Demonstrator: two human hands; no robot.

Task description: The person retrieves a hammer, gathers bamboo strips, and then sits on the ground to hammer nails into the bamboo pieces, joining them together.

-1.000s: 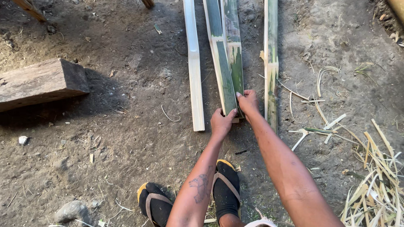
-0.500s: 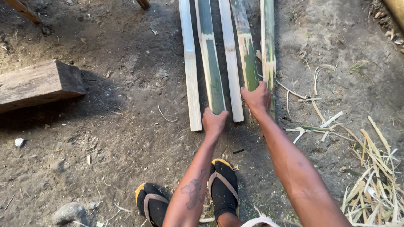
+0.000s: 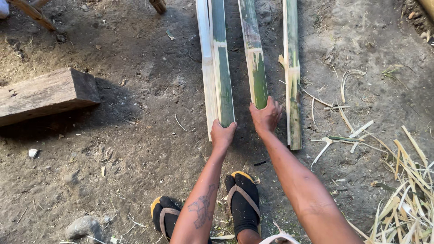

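Left hand (image 3: 222, 134): arm reaching forward and down, fingers curled over the near end of a green bamboo slat (image 3: 224, 77), closed on it. Right hand (image 3: 266, 118): arm likewise extended, fingers and thumb wrapped about the near end of a second green bamboo slat (image 3: 254, 58), closed on it. Both slats: flat on the dirt ground (image 3: 135, 144), long axes running away from the person toward the top of view, the right one leaning slightly leftward at its far end; each extends wholly beyond its hand, grip at the nearest tip. Pale slat (image 3: 205, 72): touching the left slat's left edge. Rough split piece (image 3: 292, 81): just right of the right hand, parallel. Wooden block (image 3: 45, 95): well apart, left. Bamboo shavings (image 3: 402, 194): lower right. Sandalled feet (image 3: 226, 203): beneath the arms
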